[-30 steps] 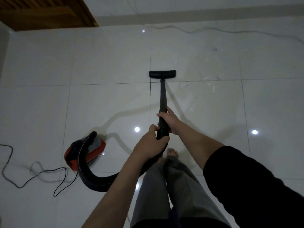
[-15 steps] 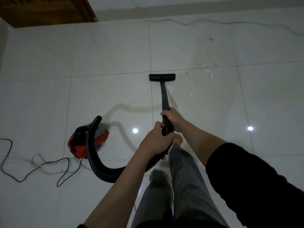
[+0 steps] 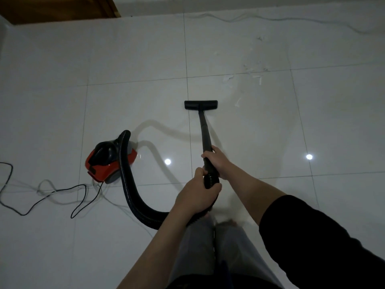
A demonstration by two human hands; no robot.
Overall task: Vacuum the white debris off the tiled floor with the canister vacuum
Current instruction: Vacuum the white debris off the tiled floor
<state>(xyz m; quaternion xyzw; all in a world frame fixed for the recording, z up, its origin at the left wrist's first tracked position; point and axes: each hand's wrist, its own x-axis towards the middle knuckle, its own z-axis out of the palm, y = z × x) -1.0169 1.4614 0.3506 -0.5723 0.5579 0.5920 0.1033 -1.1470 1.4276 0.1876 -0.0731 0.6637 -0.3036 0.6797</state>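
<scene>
A red and black canister vacuum (image 3: 110,163) sits on the white tiled floor (image 3: 135,59) at the left. Its black ribbed hose (image 3: 133,197) curves down and right to the black wand (image 3: 205,132), which ends in a flat black floor nozzle (image 3: 200,104) resting on the tiles. My right hand (image 3: 217,161) grips the wand; my left hand (image 3: 198,197) grips the hose cuff just behind it. White debris scraps (image 3: 253,75) lie scattered beyond and to the right of the nozzle, apart from it.
The vacuum's black power cord (image 3: 41,199) loops over the floor at the left. A pale cable (image 3: 270,18) runs along the far wall. A brown wooden door (image 3: 56,7) stands at the top left. My grey trouser legs (image 3: 210,251) are below the hands.
The nozzle has pulled back toward me, away from the tile joint and the debris. The canister has rolled a little forward and to the right, and my feet have shifted.
</scene>
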